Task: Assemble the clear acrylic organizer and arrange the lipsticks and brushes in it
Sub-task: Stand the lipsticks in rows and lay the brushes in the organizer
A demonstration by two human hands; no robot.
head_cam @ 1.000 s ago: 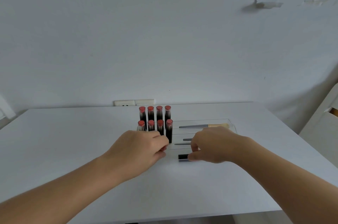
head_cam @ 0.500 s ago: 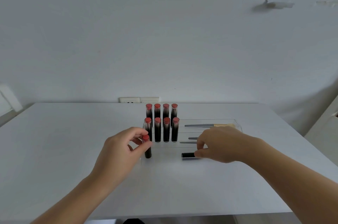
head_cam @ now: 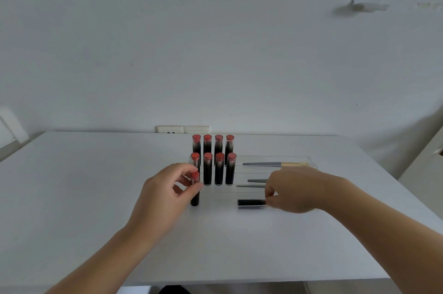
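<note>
A clear acrylic organizer stands on the white table. Two rows of upright black lipsticks with red tops fill its left part. Grey-handled brushes lie flat in its right part. My left hand pinches one upright lipstick at the organizer's front left corner, fingers around its red top. My right hand grips the right end of a black lipstick lying on its side at the organizer's front; my fingers hide that end.
A double wall socket sits just behind the table's far edge. Pale furniture stands off the table's right side. The table's front edge runs close to my forearms.
My left hand drew a lipstick leftward out from in front of the rows and stood it upright at the front left corner. My right hand stayed on the lying lipstick.
</note>
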